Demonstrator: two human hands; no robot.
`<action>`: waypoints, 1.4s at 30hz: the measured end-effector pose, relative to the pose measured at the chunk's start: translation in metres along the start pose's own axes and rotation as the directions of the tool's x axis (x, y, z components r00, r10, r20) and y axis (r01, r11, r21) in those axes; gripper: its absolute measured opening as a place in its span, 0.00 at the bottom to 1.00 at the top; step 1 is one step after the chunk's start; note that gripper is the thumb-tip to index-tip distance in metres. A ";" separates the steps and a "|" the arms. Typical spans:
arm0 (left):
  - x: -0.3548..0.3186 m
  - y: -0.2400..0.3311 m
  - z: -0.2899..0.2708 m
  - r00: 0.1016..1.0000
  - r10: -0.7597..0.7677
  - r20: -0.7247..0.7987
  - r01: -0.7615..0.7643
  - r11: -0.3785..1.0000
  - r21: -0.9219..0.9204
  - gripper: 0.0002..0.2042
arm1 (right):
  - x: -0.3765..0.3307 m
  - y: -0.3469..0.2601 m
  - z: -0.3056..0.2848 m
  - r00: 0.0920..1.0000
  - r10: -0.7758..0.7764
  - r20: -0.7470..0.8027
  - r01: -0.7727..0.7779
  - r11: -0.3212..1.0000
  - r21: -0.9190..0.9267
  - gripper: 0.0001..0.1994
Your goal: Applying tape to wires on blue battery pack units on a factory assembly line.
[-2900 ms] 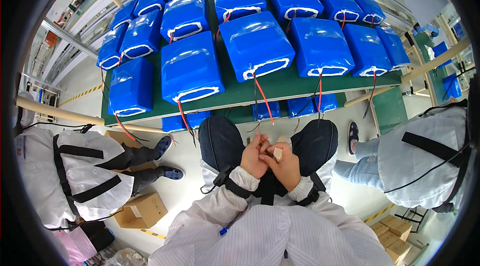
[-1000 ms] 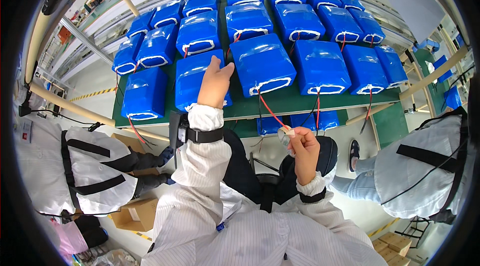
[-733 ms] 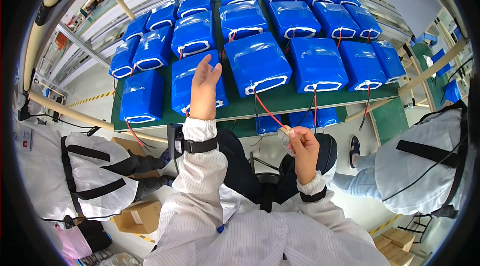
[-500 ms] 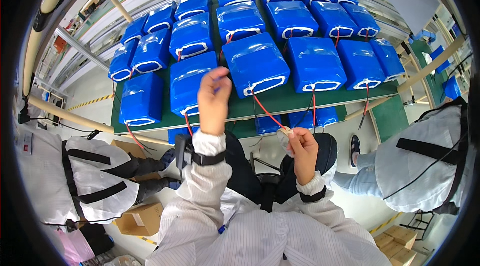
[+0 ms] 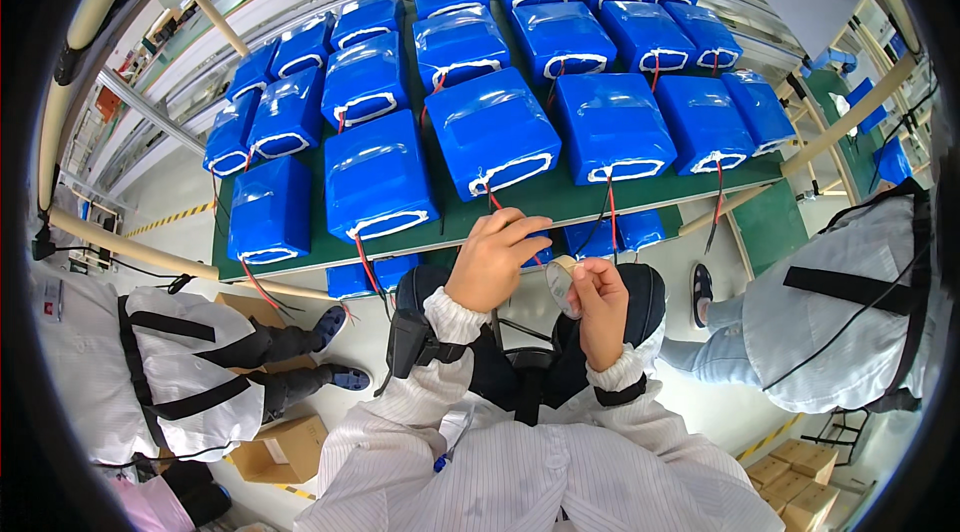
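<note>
Near the middle of the front row, a blue-wrapped battery pack (image 5: 495, 132) with a white-edged end has a red wire (image 5: 494, 199) hanging toward me. My left hand (image 5: 492, 260) is closed over that wire below the pack, its fingers curled and partly hiding it. A bit of red shows again between my two hands. My right hand (image 5: 598, 304) pinches a small flat roll of tape (image 5: 560, 284), pale with a tan edge, close beside the left fingertips. Both hands are in front of the table edge, over my lap.
Rows of similar blue packs (image 5: 380, 172) cover the green table (image 5: 420, 242), their wires dangling over its front. More blue packs (image 5: 640, 229) sit on a lower level. Persons in white coats are at left (image 5: 190, 362) and right (image 5: 860, 302). An open cardboard box (image 5: 280, 450) stands on the floor.
My left hand has come down and right, from beside the packs to the wire next to the tape roll. The right hand still holds the roll. The whole view has shifted slightly.
</note>
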State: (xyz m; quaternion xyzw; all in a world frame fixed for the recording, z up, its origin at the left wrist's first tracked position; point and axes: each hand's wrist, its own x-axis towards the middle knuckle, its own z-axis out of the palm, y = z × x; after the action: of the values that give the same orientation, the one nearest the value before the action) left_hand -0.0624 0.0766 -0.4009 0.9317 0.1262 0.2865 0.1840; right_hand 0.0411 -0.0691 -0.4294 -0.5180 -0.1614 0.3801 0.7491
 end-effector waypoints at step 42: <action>0.010 0.022 -0.003 0.938 -0.308 -0.157 0.270 0.937 -0.224 0.04 | 0.023 -0.021 0.027 0.999 -0.027 0.027 0.028 0.999 -0.030 0.08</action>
State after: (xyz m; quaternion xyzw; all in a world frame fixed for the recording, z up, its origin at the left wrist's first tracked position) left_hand -0.0533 0.0605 -0.3848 0.8483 0.2500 0.3548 0.3035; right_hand 0.0476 -0.0379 -0.4032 -0.5220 -0.1840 0.3742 0.7441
